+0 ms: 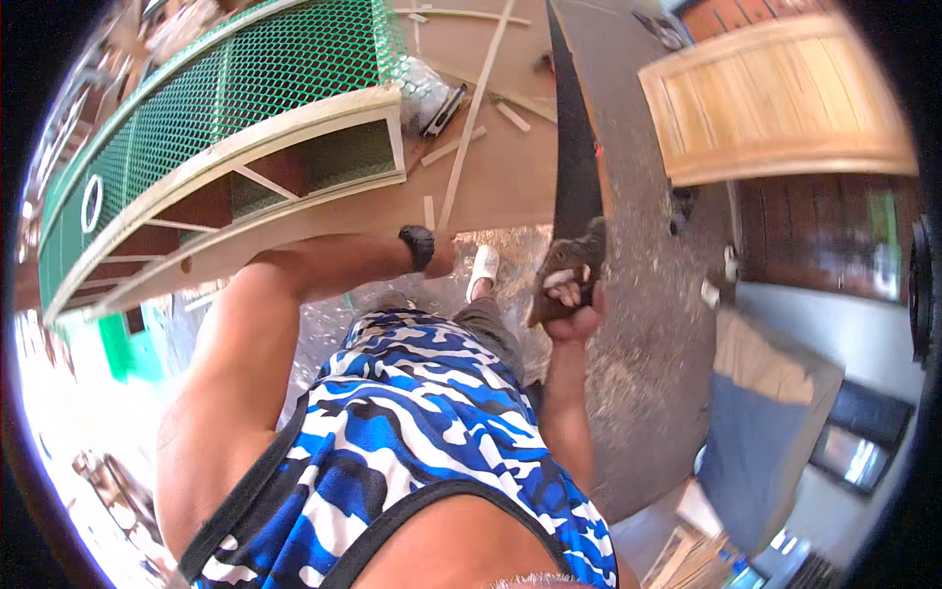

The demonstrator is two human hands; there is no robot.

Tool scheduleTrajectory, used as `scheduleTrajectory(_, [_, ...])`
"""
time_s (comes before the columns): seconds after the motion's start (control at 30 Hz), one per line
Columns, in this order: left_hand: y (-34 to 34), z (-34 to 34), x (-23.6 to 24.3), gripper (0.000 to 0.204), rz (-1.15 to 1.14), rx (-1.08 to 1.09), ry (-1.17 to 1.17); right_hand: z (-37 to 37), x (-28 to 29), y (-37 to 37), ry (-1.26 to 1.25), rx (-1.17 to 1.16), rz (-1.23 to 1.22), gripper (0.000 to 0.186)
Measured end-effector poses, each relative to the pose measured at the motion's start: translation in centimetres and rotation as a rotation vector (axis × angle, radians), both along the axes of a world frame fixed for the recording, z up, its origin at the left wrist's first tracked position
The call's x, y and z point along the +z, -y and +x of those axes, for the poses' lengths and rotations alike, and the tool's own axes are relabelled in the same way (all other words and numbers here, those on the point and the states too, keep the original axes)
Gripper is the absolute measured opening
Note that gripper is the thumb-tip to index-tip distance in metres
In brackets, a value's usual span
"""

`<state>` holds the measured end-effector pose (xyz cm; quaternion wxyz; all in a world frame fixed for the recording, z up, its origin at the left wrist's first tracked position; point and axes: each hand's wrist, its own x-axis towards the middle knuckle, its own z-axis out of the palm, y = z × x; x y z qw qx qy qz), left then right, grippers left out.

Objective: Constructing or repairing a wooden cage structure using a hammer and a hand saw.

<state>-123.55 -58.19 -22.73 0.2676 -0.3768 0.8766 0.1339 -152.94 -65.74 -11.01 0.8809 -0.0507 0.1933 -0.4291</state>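
Observation:
My right hand is wrapped round the brown wooden handle of a handsaw. Its long dark blade points away from me, beside the right edge of the brown worktable. At the table's near edge is my left hand, below a wristwatch with a dark strap. It closes on the near end of a long, thin wooden strip that runs away across the tabletop. The fingers of this hand are partly hidden.
A wooden frame with green mesh stands on the table at the left. Short wood offcuts and a dark hand tool lie beyond my left hand. A pale wooden panel is at the far right. Sawdust and shavings cover the floor.

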Motion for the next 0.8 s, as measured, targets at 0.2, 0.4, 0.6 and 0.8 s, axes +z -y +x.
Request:
scheduleTrajectory(0.2, [-1.3, -2.2, 2.3, 0.009, -0.008, 0.105, -0.152, 4.5, -7.4, 11.1, 0.046, 0.086, 0.197, 0.031])
scheduleTrajectory(0.4, [-1.5, -5.4, 3.4, 0.018, 0.126, 0.334, -0.038, 7.6, -9.7, 16.0, 0.034, 0.198, 0.195, 0.028])
scheduleTrajectory(0.6, [-0.3, -6.7, 11.1, 0.015, -0.241, 0.686, -0.562, 10.4, -5.2, 17.1, -0.269, 0.518, 0.182, 0.045])
scheduleTrajectory(0.8, [-11.7, -9.1, 15.2, 0.021, -0.306, 1.403, -0.686, 9.7, -1.9, 15.7, -0.825, 1.036, 0.165, 0.052])
